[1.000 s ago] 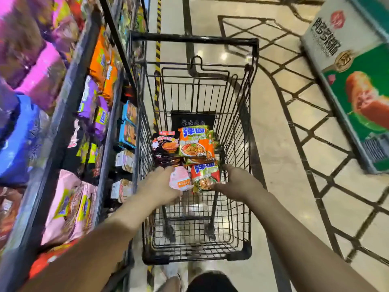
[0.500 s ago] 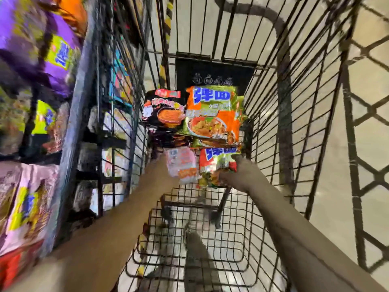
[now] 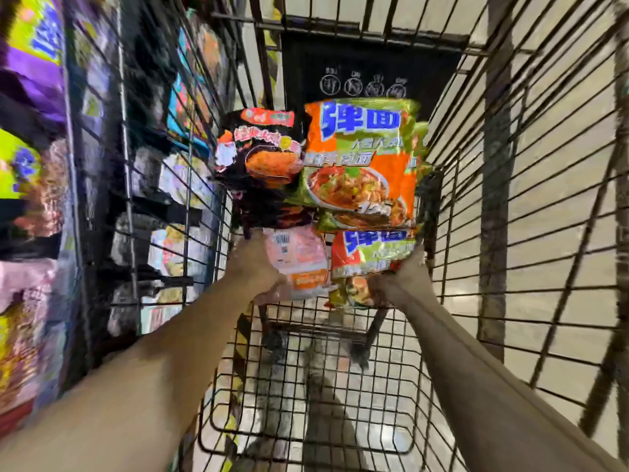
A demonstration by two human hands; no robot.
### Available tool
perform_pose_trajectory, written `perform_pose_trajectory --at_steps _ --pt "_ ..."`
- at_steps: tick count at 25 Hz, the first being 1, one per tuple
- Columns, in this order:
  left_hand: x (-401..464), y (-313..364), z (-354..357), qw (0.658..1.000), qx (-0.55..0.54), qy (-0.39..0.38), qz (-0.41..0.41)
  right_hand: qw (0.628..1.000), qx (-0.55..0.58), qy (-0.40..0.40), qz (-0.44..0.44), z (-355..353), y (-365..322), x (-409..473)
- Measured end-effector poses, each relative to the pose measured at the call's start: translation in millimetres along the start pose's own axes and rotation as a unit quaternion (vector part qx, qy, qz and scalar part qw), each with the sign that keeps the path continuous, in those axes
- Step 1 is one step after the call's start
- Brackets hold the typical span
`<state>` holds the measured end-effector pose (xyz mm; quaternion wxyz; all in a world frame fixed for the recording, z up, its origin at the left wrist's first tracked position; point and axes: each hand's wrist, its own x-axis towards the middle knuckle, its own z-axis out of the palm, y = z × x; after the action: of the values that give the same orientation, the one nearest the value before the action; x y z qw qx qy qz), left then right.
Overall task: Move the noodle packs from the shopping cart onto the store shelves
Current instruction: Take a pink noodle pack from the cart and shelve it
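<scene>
- Inside the wire shopping cart (image 3: 531, 185), both bare arms reach down toward a cluster of noodle packs at its far end.
- The left hand (image 3: 255, 264) grips a pink pack (image 3: 299, 264) by its left edge, with the fingers curled round it; the pack's white label and orange strip face up.
- The right hand (image 3: 405, 277) holds the lower orange-and-green pack (image 3: 371, 257) at its right side. The thumb lies along the pack's edge; the view is blurred, so how far the fingers wrap beneath it is hard to tell.
- The pink pack and the lower orange-and-green pack lie side by side, touching, between the two hands.
- Just beyond them sits a larger orange-and-green pack (image 3: 360, 158) with blue lettering and a picture of a noodle bowl, its lower edge overlapping the held pack.
- To the left of that, a black pack (image 3: 262, 155) with an orange bowl picture leans against the cart's left wall, touching the large orange-and-green pack.
- A dark panel (image 3: 367, 73) with white round symbols stands upright behind the packs at the cart's far end.
- Through the cart's left wall, store shelves (image 3: 71, 165) hold blurred purple, yellow and pink packets.
- Through the cart's mesh bottom and right wall shows a pale tiled floor (image 3: 558, 274).
</scene>
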<state>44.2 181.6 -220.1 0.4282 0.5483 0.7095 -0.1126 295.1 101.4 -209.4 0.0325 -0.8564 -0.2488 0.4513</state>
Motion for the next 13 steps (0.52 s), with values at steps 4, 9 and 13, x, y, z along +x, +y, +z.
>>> perform_pose_trajectory --at_steps 4,9,13 --pt "-29 10 -3 0.997 -0.030 0.069 0.025 0.998 0.026 0.058 0.003 -1 4 0" --pt "-95 -4 -2 0.971 -0.159 0.102 0.146 0.998 0.040 0.047 0.024 -5 11 -15" --pt "-130 -15 2 0.970 -0.199 0.076 0.121 0.997 0.066 0.022 0.029 -6 18 -22"
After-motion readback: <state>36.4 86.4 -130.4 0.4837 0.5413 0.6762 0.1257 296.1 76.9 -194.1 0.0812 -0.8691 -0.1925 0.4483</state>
